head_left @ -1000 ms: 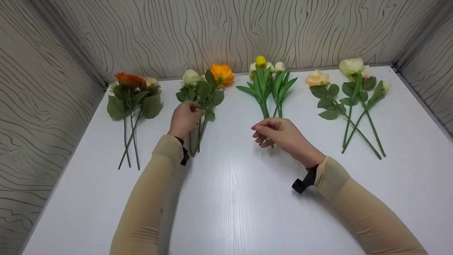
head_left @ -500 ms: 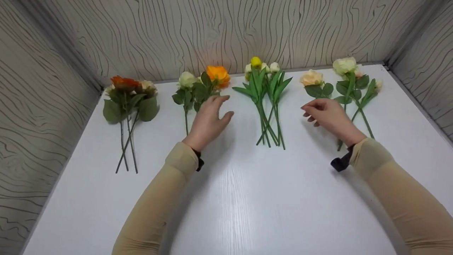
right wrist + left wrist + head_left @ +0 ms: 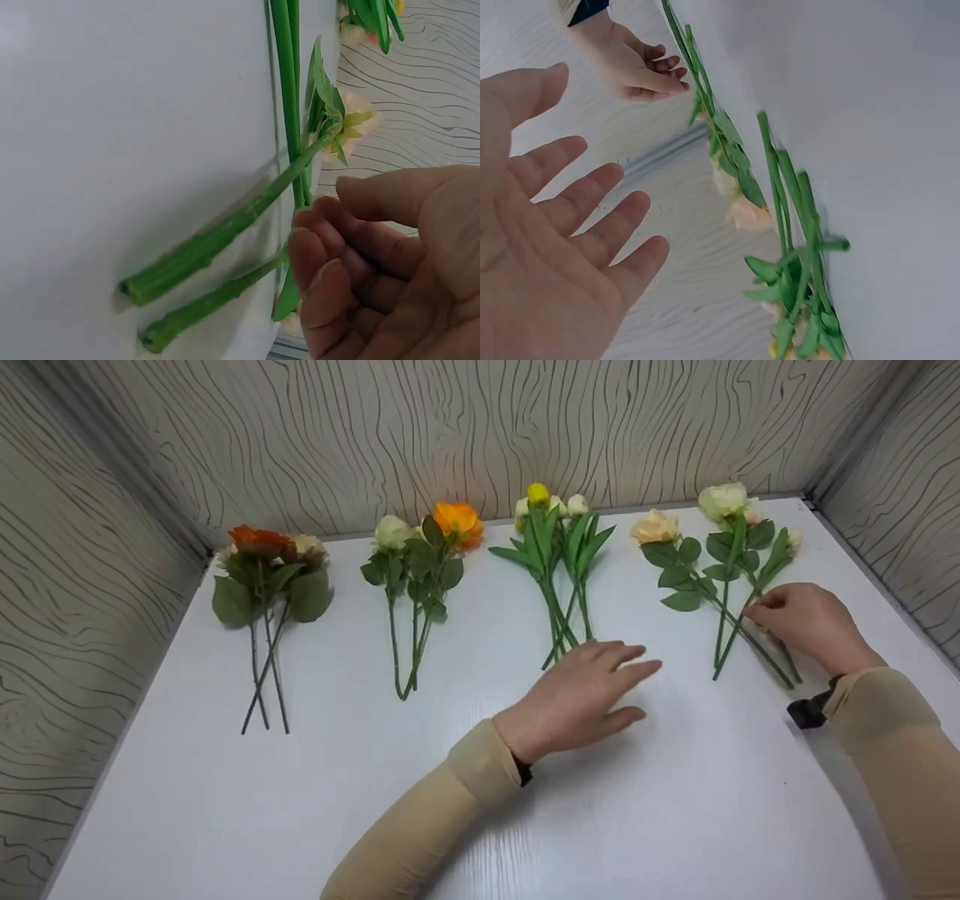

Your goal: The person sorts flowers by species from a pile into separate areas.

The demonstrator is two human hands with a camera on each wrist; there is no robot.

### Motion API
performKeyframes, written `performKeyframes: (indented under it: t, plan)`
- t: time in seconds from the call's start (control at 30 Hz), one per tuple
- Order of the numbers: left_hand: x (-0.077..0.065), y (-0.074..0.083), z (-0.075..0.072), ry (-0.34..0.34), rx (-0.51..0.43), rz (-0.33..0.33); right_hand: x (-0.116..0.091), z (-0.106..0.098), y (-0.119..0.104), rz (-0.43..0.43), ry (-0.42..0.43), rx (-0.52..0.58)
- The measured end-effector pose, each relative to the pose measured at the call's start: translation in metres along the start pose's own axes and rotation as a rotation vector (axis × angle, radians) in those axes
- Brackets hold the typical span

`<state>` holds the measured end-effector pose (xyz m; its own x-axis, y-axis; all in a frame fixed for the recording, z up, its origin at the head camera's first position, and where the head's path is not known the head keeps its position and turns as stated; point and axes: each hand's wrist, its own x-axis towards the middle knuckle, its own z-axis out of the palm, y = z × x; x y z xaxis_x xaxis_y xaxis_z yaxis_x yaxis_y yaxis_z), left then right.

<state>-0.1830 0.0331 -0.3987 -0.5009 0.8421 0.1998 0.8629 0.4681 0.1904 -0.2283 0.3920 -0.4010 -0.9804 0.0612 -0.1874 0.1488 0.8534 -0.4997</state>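
My left hand (image 3: 574,697) is spread with straight fingers over the table, overlapping the lower stems of the tulips (image 3: 541,540) in the head view. The left wrist view shows its palm (image 3: 551,255) with nothing in it. At the right, my right hand (image 3: 814,622) bends its fingers loosely beside the crossed stems of the right-hand flowers. That group has a peach rose (image 3: 655,525), a large cream flower (image 3: 724,501) and a small pale bud (image 3: 794,540). In the right wrist view, the fingertips (image 3: 330,281) are right beside a green stem (image 3: 217,240), thumb apart from them.
Further left lie a group with a white rose (image 3: 393,532) and an orange flower (image 3: 459,523), and another with rust-red blooms (image 3: 259,542). All lie on the white table (image 3: 225,810), heads toward the patterned back wall (image 3: 480,427).
The left hand has moved from the white and orange flowers rightward to in front of the tulips, its fingers spreading. The right hand has gone from the tulips to the right-hand stems.
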Motion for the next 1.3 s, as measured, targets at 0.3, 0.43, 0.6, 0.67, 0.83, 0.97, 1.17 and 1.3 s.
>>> performKeyframes:
  t: [0.3,0.43,0.6,0.67,0.83,0.97,1.17,1.3]
  plan:
    - [0.005,0.016,0.01,-0.055,0.045,0.063,-0.018,0.003,-0.001,0.039,-0.155,-0.072]
    - [0.005,0.013,0.01,-0.058,0.03,0.058,-0.019,0.004,-0.001,0.03,-0.146,-0.071]
    - [0.005,0.01,0.011,-0.055,0.025,0.061,-0.019,0.006,-0.001,0.044,-0.15,-0.063]
    - [0.005,0.009,0.011,-0.046,0.019,0.062,-0.02,0.007,-0.001,0.048,-0.151,-0.046]
    - [0.003,0.005,0.01,0.012,0.001,0.072,-0.021,0.004,-0.003,0.03,-0.131,-0.043]
    - [0.002,-0.002,0.007,0.049,-0.063,0.034,-0.021,0.0,-0.01,0.02,-0.106,-0.03]
    - [-0.001,-0.016,-0.006,0.142,-0.238,-0.132,-0.018,0.009,-0.04,0.003,-0.069,0.178]
    - [-0.005,-0.027,-0.017,0.232,-0.428,-0.298,-0.018,0.029,-0.077,-0.072,-0.063,0.377]
